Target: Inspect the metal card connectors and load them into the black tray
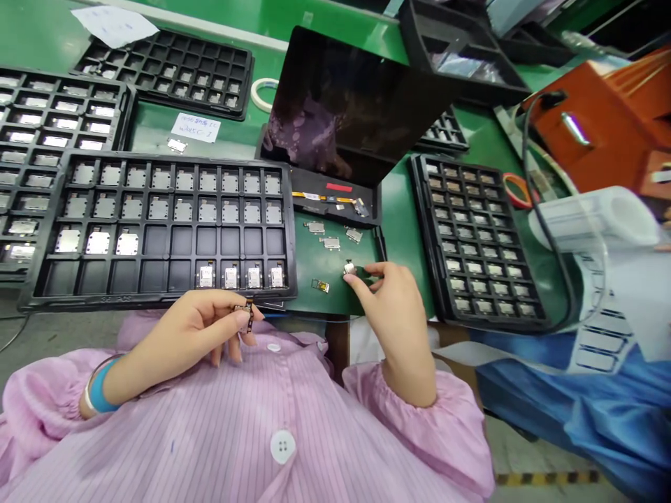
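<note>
My left hand [210, 325] is closed in a pinch on a small flat electronic part [248, 316] with a dark, gold-dotted edge, in front of the tray's near rim. Over the green table, my right hand [395, 300] pinches a small silver metal piece [349, 268] between thumb and forefinger. Near it lie a small part with a yellow patch [321, 285] and several loose silver pieces [330, 243]. The black compartment tray [157, 299] beside my left hand carries rows of silver metal plates [183, 208]; its nearest row has several silver card-slot parts [231, 276] at the right.
A dark screen [351, 105] leans up from a black fixture [361, 215] holding an orange ribbon cable [325, 198]. Filled trays stand left [123, 115] and right [424, 237]. Tape rolls [516, 190], a white label roll [602, 216] and an orange box [602, 126] are at the right.
</note>
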